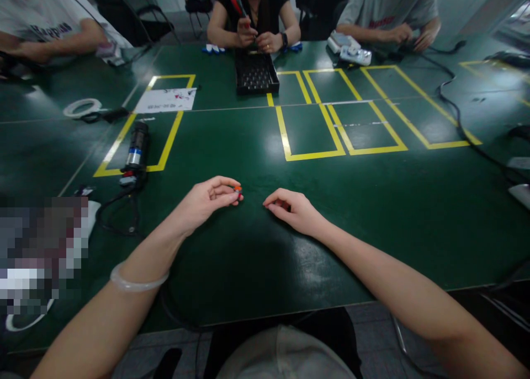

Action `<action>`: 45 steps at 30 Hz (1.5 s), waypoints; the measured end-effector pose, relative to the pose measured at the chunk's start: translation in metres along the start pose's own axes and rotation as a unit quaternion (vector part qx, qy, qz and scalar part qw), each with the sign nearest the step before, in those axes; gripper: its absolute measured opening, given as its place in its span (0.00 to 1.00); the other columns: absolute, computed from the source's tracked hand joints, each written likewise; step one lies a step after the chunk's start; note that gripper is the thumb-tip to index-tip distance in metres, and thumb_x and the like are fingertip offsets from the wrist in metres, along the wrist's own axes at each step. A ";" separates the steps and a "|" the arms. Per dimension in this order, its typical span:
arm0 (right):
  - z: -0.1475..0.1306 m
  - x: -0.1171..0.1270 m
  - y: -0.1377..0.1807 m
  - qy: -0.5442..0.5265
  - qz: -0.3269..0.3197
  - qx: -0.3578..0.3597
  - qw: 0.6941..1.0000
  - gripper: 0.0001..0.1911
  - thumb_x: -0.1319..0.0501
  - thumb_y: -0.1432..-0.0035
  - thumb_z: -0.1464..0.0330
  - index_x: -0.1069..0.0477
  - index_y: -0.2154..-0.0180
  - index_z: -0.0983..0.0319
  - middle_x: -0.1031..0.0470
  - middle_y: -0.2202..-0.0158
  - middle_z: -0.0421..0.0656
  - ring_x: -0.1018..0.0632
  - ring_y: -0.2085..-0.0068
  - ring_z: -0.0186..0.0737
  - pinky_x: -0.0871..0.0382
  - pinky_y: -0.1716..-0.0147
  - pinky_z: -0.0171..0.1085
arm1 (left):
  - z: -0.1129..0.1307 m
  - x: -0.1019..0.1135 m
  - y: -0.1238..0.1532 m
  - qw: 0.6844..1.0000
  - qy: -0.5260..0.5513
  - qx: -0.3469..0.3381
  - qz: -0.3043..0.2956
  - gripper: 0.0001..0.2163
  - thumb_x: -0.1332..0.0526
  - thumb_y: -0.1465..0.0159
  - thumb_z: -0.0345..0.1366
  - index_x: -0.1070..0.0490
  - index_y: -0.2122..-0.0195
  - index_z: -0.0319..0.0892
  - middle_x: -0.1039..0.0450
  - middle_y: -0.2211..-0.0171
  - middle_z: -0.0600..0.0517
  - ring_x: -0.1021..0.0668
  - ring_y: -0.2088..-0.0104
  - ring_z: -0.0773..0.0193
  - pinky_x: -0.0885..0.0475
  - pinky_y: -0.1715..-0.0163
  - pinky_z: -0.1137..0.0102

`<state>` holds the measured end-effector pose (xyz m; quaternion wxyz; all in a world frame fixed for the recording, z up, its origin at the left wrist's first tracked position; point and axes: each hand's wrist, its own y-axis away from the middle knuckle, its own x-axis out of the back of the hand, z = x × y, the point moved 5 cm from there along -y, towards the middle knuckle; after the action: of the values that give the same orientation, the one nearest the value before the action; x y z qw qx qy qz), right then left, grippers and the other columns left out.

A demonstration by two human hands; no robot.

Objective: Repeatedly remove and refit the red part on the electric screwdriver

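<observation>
Between the thumb and fingers of my left hand (209, 197) is a small orange and red piece (237, 190), too small to tell its kind. A pale bangle (138, 284) circles that wrist. My right hand (295, 209) hovers close by on the right, thumb and index finger pinched together. Whatever its fingertips hold, if anything, is too small to make out. The two hands are a short gap apart, low over the green table (256, 279).
Yellow tape frames (314, 157) mark the table. A dark cylinder (138, 144) with a cable, a printed sheet (165, 100) and a tape roll (81, 108) lie left. Across sits a black tray (256, 86) of small parts, before a person (253, 26) holding a red-handled tool (237, 4).
</observation>
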<state>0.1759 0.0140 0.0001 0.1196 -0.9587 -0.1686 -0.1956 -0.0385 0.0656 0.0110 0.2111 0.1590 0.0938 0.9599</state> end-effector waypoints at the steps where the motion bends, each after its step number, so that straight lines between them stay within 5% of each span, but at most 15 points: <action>1: 0.001 -0.001 0.000 -0.017 -0.004 -0.012 1.000 0.06 0.42 0.38 0.72 0.26 0.60 0.63 0.24 0.65 0.41 0.28 0.70 0.31 0.35 0.70 0.31 | 0.001 -0.009 0.002 1.000 0.005 0.003 -0.022 0.21 0.30 0.43 0.43 0.28 0.51 0.40 0.21 0.59 0.46 0.19 0.59 0.59 0.26 0.51 0.62; 9: 0.002 -0.004 -0.001 -0.068 -0.024 -0.043 0.996 0.06 0.42 0.38 0.71 0.27 0.61 0.64 0.22 0.68 0.41 0.26 0.71 0.30 0.34 0.70 0.30 | 0.000 -0.026 0.006 0.995 -0.010 -0.012 -0.097 0.17 0.33 0.41 0.43 0.24 0.51 0.43 0.21 0.54 0.46 0.19 0.53 0.56 0.26 0.48 0.60; 15: 0.009 -0.008 -0.001 -0.134 -0.029 -0.082 0.987 0.07 0.40 0.40 0.69 0.29 0.59 0.63 0.22 0.66 0.42 0.25 0.70 0.31 0.30 0.70 0.31 | 0.012 -0.027 0.011 0.990 -0.095 -0.088 -0.063 0.15 0.35 0.38 0.43 0.24 0.52 0.43 0.20 0.57 0.46 0.19 0.57 0.57 0.24 0.53 0.62; 24: 0.013 -0.017 -0.001 -0.252 -0.066 -0.136 0.956 0.14 0.32 0.45 0.62 0.30 0.62 0.63 0.25 0.72 0.39 0.24 0.72 0.30 0.33 0.79 0.27 | 0.038 -0.047 0.032 0.890 -0.330 -0.311 -0.047 0.06 0.42 0.32 0.36 0.27 0.58 0.43 0.24 0.59 0.48 0.23 0.57 0.62 0.28 0.55 0.67; 33: 0.011 -0.018 -0.001 -0.257 -0.073 -0.120 0.956 0.12 0.32 0.45 0.64 0.30 0.62 0.64 0.27 0.74 0.37 0.27 0.74 0.29 0.32 0.77 0.29 | 0.036 -0.051 0.032 0.873 -0.353 -0.330 -0.065 0.08 0.43 0.31 0.38 0.29 0.54 0.44 0.25 0.57 0.47 0.23 0.56 0.60 0.28 0.54 0.66; 38: 0.011 -0.012 -0.002 -0.237 -0.050 -0.121 0.963 0.11 0.32 0.45 0.65 0.31 0.64 0.64 0.29 0.75 0.36 0.29 0.75 0.28 0.35 0.78 0.28 | 0.031 0.003 0.011 0.868 -0.426 -0.249 0.058 0.20 0.45 0.32 0.45 0.35 0.40 0.46 0.31 0.44 0.45 0.29 0.44 0.54 0.35 0.43 0.60; 45: 0.012 -0.011 -0.002 -0.212 -0.055 -0.113 0.969 0.10 0.34 0.43 0.66 0.30 0.63 0.64 0.28 0.74 0.37 0.29 0.75 0.28 0.37 0.77 0.29 | -0.014 0.135 -0.002 0.770 -0.563 -0.045 0.296 0.28 0.45 0.34 0.48 0.37 0.38 0.34 0.38 0.38 0.37 0.35 0.40 0.44 0.40 0.41 0.54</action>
<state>0.1696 0.0158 -0.0150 -0.0390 -0.9747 -0.2196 -0.0116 -0.1585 0.1239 0.0331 -0.0619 0.6813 -0.1368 0.7164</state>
